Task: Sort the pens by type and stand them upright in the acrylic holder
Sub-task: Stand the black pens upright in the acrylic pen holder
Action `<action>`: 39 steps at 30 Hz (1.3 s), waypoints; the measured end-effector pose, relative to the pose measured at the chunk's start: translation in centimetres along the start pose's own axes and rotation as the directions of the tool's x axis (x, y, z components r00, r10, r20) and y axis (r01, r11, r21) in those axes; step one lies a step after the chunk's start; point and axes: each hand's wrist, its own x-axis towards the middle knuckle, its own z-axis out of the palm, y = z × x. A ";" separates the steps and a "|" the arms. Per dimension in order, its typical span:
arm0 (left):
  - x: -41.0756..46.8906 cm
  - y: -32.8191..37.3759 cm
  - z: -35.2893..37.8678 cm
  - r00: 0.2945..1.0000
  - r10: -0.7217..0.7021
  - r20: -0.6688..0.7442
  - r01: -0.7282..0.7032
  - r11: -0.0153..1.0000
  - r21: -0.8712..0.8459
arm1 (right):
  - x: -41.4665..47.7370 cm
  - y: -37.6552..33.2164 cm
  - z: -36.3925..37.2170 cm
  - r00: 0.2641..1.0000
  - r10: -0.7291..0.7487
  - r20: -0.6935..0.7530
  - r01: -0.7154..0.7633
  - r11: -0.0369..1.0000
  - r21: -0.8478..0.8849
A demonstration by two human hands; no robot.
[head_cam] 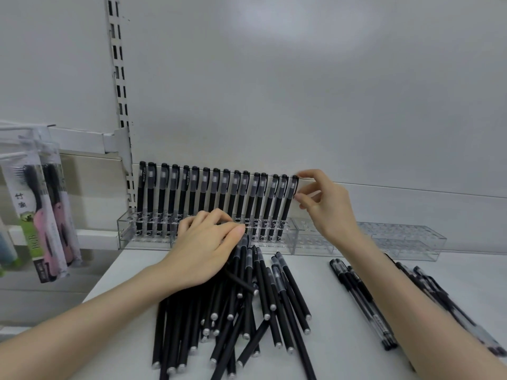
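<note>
A clear acrylic holder (307, 238) runs along the back wall of the shelf. Several matte black pens (211, 193) stand upright in its left part in a row. My right hand (321, 204) pinches the cap of the rightmost standing pen (291, 198) with thumb and fingertips. A loose pile of matte black pens (247, 303) lies on the white shelf in front. My left hand (205, 248) rests on the pile's far end, fingers curled round a pen there. A second type, pens with clear barrels (362, 297), lies to the right, partly under my right forearm.
The holder's right sections (400, 239) hold no pens. Packaged brushes (46, 215) hang on hooks at the left, beyond the shelf edge. A slotted metal upright (120, 86) rises at the back left. White shelf surface (337, 338) shows between the two pen groups.
</note>
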 end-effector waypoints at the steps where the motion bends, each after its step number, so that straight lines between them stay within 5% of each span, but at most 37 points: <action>1: 0.1 0.3 -0.3 1.000 -0.003 0.013 0.003 1.000 0.020 | -0.2 -0.1 -0.1 1.000 0.002 -0.007 -0.002 1.000 -0.005; 6: -0.7 1.4 -2.0 0.999 -0.050 0.012 0.049 0.999 0.014 | -2.2 -1.5 -0.4 1.000 -0.008 -0.002 0.008 1.000 -0.007; 13: -6.5 0.9 -3.1 0.968 -0.243 -0.055 0.239 0.969 -0.064 | -5.6 -4.6 1.2 0.975 -0.067 0.212 0.052 0.996 0.073; 19: -9.7 0.8 -3.2 0.883 -0.469 0.032 0.470 0.880 -0.063 | -7.1 -6.7 3.3 0.852 -0.143 0.504 0.148 0.989 0.030; 24: -9.6 0.8 -3.6 0.866 -0.495 0.074 0.500 0.850 -0.164 | -7.6 -6.5 4.5 0.777 -0.118 0.619 0.187 0.981 -0.048; 34: -8.6 -0.5 -5.0 0.829 -0.538 0.156 0.559 0.812 -0.168 | -8.6 -6.1 5.3 0.810 -0.119 0.574 0.216 0.971 -0.103; 39: -8.4 -0.9 -5.8 0.837 -0.513 0.189 0.540 0.832 -0.131 | -8.8 -6.1 5.1 0.905 -0.125 0.406 0.164 0.984 -0.063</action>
